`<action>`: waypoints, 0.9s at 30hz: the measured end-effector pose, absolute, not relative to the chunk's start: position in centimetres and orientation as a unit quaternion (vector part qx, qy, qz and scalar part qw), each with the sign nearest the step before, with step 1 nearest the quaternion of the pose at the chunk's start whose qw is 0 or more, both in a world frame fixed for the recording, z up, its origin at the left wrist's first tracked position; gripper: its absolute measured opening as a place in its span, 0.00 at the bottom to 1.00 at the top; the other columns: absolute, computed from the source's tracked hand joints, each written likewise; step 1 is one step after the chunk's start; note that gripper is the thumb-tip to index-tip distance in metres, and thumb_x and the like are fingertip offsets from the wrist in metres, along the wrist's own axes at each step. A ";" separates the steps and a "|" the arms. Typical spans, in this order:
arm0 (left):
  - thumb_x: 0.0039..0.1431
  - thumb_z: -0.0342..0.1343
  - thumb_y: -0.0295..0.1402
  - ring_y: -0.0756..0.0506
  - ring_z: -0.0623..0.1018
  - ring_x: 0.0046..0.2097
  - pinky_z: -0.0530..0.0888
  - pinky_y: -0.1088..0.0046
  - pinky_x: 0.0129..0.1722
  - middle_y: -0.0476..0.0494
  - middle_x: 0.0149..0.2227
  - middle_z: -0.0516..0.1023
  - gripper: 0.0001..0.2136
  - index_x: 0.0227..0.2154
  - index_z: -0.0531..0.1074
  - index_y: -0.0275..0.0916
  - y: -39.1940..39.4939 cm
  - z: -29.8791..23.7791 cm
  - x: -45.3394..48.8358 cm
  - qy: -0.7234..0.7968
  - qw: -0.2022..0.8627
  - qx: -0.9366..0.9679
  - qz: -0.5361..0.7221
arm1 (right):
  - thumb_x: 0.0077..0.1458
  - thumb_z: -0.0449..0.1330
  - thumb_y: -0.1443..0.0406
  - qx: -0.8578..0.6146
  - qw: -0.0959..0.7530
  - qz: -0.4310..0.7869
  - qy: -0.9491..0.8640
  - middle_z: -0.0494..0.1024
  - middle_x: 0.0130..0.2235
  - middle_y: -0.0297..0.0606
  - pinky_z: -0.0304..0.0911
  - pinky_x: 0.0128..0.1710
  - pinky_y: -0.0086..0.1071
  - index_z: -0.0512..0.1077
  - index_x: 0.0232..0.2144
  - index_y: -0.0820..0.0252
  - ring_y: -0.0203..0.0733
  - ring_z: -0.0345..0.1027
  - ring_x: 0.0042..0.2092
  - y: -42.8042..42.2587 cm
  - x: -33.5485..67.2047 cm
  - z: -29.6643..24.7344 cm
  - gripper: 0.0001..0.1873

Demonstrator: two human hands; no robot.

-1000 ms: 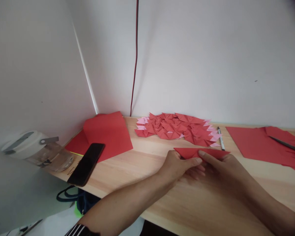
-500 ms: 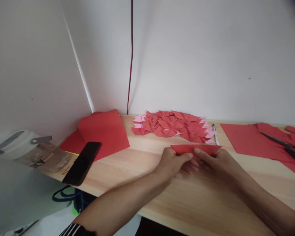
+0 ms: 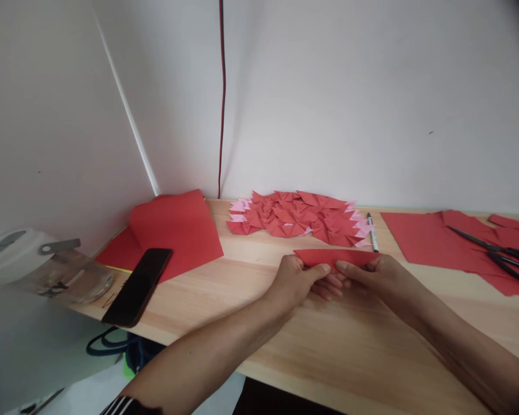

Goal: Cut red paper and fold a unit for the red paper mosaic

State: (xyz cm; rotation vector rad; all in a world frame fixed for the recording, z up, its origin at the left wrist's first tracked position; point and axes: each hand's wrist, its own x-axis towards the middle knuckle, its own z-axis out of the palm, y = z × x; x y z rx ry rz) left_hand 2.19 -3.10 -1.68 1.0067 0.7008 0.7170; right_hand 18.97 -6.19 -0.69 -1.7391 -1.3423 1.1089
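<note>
A folded piece of red paper is pinched between both hands above the wooden table. My left hand is closed on its left half, thumb on the near face. On the right half, my right hand presses with its thumb, the two thumb tips close together. The fingers behind the paper are partly hidden. Just beyond lies a pile of folded red and pink paper pieces, with a marker pen at its right end.
At right, black scissors rest on red paper sheets. At left are more red sheets, a black phone and a clear bottle with a white lid. A dark red cable hangs along the wall.
The whole view has shifted slightly, so things sit a little further left. Both hands keep hold of the red paper, with thumbs in nearly the same place.
</note>
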 end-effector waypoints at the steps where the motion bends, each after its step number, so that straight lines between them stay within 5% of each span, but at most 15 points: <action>1: 0.50 0.57 0.36 0.50 0.76 0.24 0.71 0.79 0.22 0.38 0.25 0.79 0.12 0.25 0.77 0.28 -3.1 -1.6 2.1 0.320 0.763 0.458 0.324 | 0.44 0.60 0.44 -0.664 0.334 0.434 -0.509 0.65 0.15 0.32 0.45 0.18 0.27 0.70 0.14 0.61 0.31 0.52 0.18 -6.2 19.0 -0.6 0.27; 19: 0.49 0.59 0.40 0.47 0.78 0.28 0.71 0.76 0.23 0.35 0.30 0.79 0.16 0.29 0.76 0.28 -2.7 -1.7 1.5 0.354 0.754 0.476 0.281 | 0.45 0.61 0.47 -0.673 0.340 0.434 -0.493 0.72 0.17 0.36 0.52 0.19 0.28 0.73 0.17 0.62 0.32 0.58 0.19 -6.3 18.6 -0.2 0.23; 27: 0.48 0.64 0.33 0.47 0.76 0.40 0.73 0.73 0.37 0.40 0.47 0.74 0.27 0.51 0.62 0.41 -1.6 -0.6 0.6 0.340 0.641 0.547 0.418 | 0.45 0.61 0.47 -0.657 0.359 0.439 -0.497 0.74 0.20 0.38 0.57 0.21 0.30 0.76 0.21 0.60 0.36 0.62 0.21 -6.4 19.0 -0.3 0.22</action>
